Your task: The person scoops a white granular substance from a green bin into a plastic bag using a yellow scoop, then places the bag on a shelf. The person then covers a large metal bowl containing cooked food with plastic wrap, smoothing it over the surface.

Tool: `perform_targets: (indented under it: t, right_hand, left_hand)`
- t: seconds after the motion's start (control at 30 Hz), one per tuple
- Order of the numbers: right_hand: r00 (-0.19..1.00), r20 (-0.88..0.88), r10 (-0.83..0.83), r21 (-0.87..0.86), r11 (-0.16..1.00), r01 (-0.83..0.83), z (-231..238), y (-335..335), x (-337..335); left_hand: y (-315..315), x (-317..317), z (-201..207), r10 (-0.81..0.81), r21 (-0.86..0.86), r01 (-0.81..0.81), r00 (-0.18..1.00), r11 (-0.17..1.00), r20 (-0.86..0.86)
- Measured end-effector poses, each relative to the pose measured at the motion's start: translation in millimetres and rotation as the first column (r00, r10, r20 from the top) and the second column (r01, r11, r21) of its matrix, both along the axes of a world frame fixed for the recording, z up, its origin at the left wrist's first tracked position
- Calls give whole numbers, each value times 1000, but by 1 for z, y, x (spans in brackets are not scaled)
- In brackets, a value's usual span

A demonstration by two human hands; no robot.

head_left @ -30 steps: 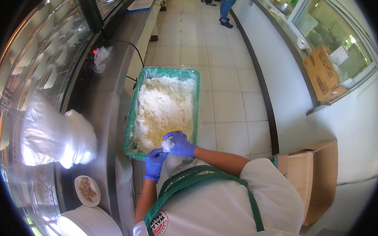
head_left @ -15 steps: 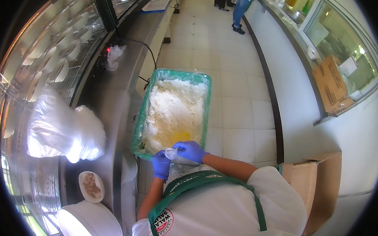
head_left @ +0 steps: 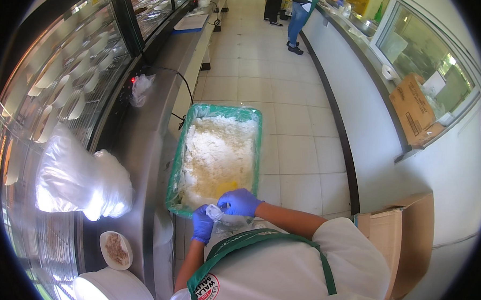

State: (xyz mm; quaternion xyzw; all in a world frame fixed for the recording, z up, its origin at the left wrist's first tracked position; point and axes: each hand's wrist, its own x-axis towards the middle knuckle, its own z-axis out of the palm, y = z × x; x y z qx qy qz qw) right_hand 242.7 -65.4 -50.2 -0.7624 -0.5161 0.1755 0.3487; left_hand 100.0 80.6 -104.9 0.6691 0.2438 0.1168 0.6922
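Indoors, over tiled floor (head_left: 297, 153) beside a steel counter (head_left: 144, 149), my left hand (head_left: 203, 224) and right hand (head_left: 241, 202) pinched a plastic bag (head_left: 215, 213) at the rim of a green tub (head_left: 257, 149), and print marked a cardboard box (head_left: 412, 110).

A pale tiled floor (head_left: 297, 153) separates metal counter (head_left: 137, 125) from white wall (head_left: 374, 128).
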Motion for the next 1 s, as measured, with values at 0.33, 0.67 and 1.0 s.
perform_targets:
  t: [0.33, 0.67, 1.0]
  right_hand:
    - [966, -12, -257, 34, 966, 258, -19, -4, -29]
    - [543, -638, -547, 46, 676, 735, 16, -29, -27]
    - [-186, -468, -864, 657, -481, 581, 127, -330, 0]
  left_hand:
    - [-9, -3, -13, -9, -64, 20, 986, 998, 169]
    - [-29, 22, 16, -338, 752, -8, 890, 659, 305]
    - [-146, 131, 69, -320, 276, 263, 929, 925, 186]
